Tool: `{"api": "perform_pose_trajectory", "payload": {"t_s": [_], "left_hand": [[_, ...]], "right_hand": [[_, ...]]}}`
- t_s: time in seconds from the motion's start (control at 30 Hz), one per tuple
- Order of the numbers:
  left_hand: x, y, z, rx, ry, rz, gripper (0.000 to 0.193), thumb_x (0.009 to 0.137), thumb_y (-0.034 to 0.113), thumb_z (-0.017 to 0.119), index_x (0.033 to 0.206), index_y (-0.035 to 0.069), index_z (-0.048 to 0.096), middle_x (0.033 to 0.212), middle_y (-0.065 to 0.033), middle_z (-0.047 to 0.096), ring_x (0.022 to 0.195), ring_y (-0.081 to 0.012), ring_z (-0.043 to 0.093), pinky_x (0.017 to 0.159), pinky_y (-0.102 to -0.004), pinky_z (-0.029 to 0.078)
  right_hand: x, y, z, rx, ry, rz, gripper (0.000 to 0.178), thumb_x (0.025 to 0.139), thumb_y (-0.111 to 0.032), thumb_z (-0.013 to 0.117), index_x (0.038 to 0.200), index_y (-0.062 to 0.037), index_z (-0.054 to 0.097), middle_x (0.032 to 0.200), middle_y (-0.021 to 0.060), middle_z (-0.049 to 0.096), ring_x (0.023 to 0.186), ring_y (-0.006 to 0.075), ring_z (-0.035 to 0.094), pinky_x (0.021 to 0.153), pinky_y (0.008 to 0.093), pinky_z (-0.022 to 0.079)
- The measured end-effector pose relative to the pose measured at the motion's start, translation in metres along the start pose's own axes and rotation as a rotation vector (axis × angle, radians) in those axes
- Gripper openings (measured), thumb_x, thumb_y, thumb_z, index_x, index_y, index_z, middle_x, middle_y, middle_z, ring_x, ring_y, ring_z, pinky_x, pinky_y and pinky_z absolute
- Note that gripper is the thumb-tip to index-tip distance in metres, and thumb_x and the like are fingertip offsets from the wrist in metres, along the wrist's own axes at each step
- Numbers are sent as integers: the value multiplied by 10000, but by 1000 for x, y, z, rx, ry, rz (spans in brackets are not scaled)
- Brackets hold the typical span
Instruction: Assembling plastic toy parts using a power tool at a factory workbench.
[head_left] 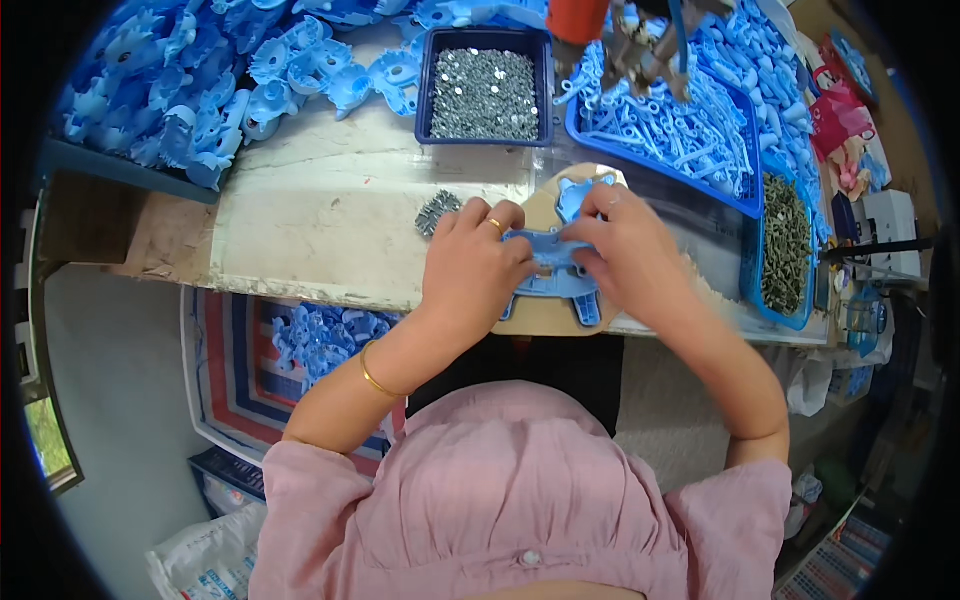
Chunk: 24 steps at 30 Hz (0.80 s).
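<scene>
A light-blue moulded plastic part [557, 284] lies on a tan board [525, 322] at the table's front edge. From the left, my left hand [475, 255] grips its edge with bent fingers; a ring shows on one of them. My right hand [632, 245] is closed at its right side, thumb and fingers pinched together; anything small between them is hidden. Just beyond, a smaller blue plastic piece [572, 200] sits on the same board, partly behind my right hand. Close to my left knuckles lies a small pile of grey metal pieces [436, 213].
A dark-blue bin [423, 100] of small metal pieces stands behind the board. Blue shells [190, 120] heap at the far left. On the right are a basket [690, 180] of thin blue parts and one of screws [787, 255]. An orange tool [577, 20] hangs overhead.
</scene>
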<state>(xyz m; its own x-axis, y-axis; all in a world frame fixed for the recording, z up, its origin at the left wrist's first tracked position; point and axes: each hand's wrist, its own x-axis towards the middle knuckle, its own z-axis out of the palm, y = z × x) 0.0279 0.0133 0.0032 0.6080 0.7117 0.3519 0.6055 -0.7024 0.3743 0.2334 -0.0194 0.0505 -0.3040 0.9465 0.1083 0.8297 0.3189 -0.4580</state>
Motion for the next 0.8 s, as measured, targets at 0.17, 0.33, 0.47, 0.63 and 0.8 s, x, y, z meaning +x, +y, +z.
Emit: {"api": "perform_pose_trajectory", "payload": {"t_s": [0.17, 0.33, 0.47, 0.63, 0.8], "left_hand": [[3, -3, -14, -33, 71, -6, 105, 739, 192, 781, 786, 116, 726, 948, -7, 641, 936, -228, 577, 786, -387, 458], [52, -43, -27, 90, 169, -77, 116, 832, 224, 727, 852, 110, 727, 897, -60, 671, 870, -292, 607, 728, -431, 514], [85, -105, -11, 156, 152, -92, 183, 816, 289, 746, 874, 116, 731, 904, -56, 683, 925, -286, 619, 779, -426, 521], [121, -125, 3, 183, -62, -53, 207, 779, 326, 776, 854, 134, 750, 927, -48, 699, 1009, -279, 629, 817, -429, 518], [124, -119, 7, 194, -3, 27, 185, 803, 306, 752, 872, 135, 743, 925, -40, 698, 987, -276, 630, 804, -423, 517]], "right_hand": [[65, -64, -18, -94, 958, -357, 614, 765, -56, 835, 1292, -4, 523, 1190, 147, 636, 1114, 262, 626, 912, 363, 511], [116, -56, -29, 102, 1175, -276, 658, 850, -61, 751, 1399, 18, 396, 1349, 192, 461, 1212, 279, 533, 867, 332, 528], [128, -83, -35, 572, 1205, -193, 657, 862, -32, 729, 1415, 36, 381, 1282, 180, 495, 1104, 213, 576, 824, 293, 533], [115, -51, -35, 489, 781, -147, 682, 773, -150, 877, 1318, 6, 497, 1154, 122, 670, 980, 152, 665, 878, 297, 541], [101, -61, -50, 448, 722, -82, 583, 816, -127, 823, 1285, 20, 510, 1129, 140, 688, 978, 171, 675, 873, 312, 542]]}}
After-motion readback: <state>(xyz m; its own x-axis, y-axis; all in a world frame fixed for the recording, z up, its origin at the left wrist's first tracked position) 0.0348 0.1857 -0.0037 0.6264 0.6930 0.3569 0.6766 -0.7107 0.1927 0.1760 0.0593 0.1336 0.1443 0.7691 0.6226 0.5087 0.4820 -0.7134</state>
